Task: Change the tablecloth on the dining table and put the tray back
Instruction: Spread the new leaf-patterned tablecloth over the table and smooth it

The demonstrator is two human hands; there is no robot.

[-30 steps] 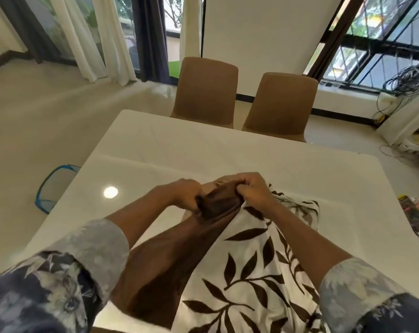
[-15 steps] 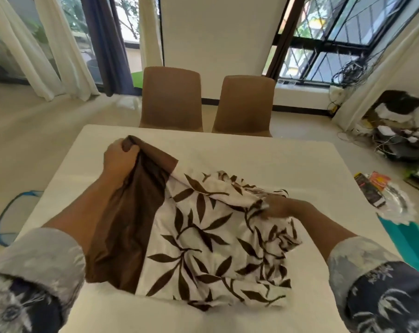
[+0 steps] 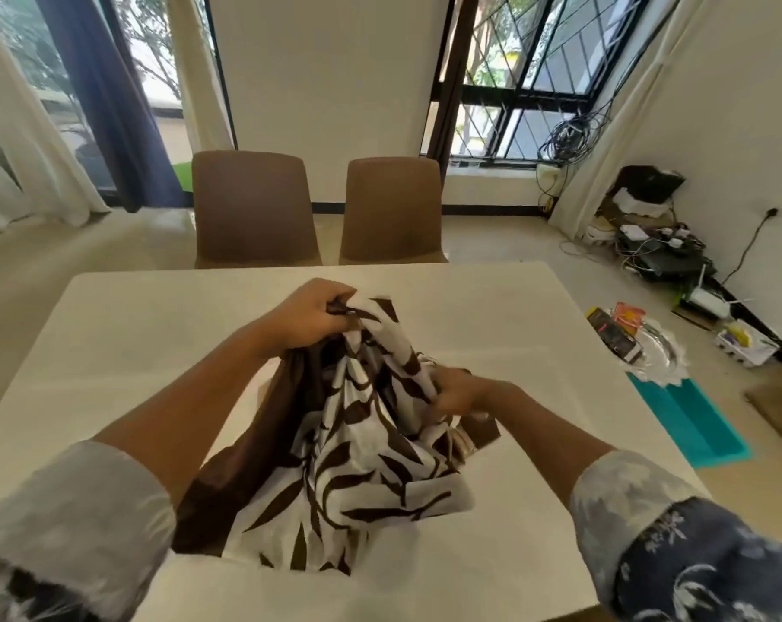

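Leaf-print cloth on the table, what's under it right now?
The cloth lies bunched on the table, whose white top shows all round it. The left hand and right hand grip its folds. Anything beneath the heap is hidden.

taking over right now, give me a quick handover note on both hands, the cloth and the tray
The left hand grips a bunched edge of the leaf-print tablecloth, raised above the table.
The right hand grips another fold, lower and nearer.
The tablecloth lies crumpled in a heap on the near middle of the table, not spread.
The tray is off the table, low on the right beside a teal object, with small items on it.
Left to do: open and smooth the cloth, then return the tray.
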